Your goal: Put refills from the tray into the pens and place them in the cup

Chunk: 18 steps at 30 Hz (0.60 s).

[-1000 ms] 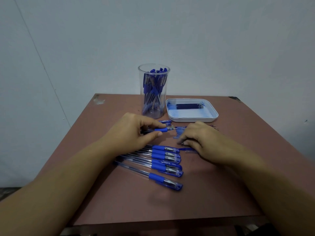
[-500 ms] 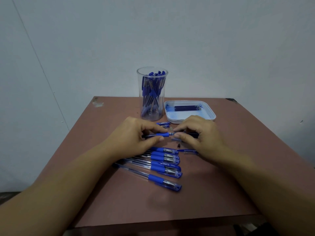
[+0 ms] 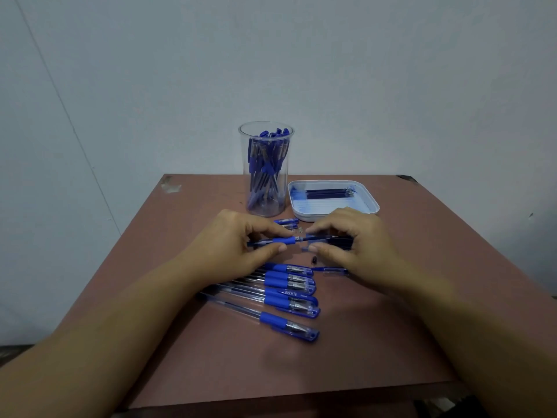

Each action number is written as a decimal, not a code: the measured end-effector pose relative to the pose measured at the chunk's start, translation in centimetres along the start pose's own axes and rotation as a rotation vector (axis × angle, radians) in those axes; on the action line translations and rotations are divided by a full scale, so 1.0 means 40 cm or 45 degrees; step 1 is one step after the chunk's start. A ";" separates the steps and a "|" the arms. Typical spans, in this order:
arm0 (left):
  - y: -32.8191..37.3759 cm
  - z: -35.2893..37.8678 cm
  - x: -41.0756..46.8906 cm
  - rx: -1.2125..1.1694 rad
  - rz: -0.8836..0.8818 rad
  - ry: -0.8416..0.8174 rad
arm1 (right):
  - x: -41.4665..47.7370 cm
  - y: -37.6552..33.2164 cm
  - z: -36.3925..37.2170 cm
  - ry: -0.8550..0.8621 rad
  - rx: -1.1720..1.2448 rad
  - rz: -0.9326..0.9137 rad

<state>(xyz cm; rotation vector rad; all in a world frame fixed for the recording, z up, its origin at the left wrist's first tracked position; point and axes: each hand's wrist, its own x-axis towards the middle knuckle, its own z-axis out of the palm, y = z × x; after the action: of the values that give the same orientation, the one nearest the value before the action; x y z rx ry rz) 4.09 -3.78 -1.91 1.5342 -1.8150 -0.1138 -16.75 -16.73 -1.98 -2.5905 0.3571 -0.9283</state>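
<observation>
My left hand [image 3: 238, 245] pinches a clear pen [image 3: 284, 240] by its blue grip, held level above the table. My right hand [image 3: 349, 239] pinches a dark refill [image 3: 319, 237] whose end meets the pen's open front. A clear cup [image 3: 265, 176] with several blue pens stands at the back. To its right sits the white tray [image 3: 371, 203] with a few dark refills [image 3: 327, 193] in it. Several capped pens [image 3: 289, 297] lie in a row below my hands.
A small dark tip piece [image 3: 313, 259] and a loose clear cap [image 3: 333, 270] lie on the brown table [image 3: 301, 363] under my right hand. More small pen parts [image 3: 287, 222] lie by the cup's base. A pale wall stands behind the table.
My right hand has risen from the table and come left to meet the pen in my left hand, bringing a refill to its open end. The camera tilted slightly.
</observation>
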 end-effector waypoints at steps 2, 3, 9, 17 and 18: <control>0.000 -0.001 0.001 0.003 0.005 -0.005 | 0.000 0.007 0.002 -0.007 -0.021 -0.014; -0.002 -0.001 0.002 0.006 0.000 -0.005 | -0.003 0.012 -0.002 0.016 -0.025 -0.005; -0.004 0.000 0.002 0.020 -0.034 -0.010 | -0.015 0.017 -0.033 0.083 -0.031 0.038; -0.011 0.000 0.002 0.008 -0.015 -0.006 | -0.004 0.016 -0.008 0.027 -0.083 0.009; -0.015 -0.002 0.002 0.015 -0.028 0.004 | -0.007 0.021 -0.015 0.041 -0.089 0.042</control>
<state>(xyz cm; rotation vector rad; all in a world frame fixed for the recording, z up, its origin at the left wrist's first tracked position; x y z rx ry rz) 4.62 -3.99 -2.12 1.5617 -1.7996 -0.1113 -17.45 -17.54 -2.06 -2.6266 0.4469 -0.9635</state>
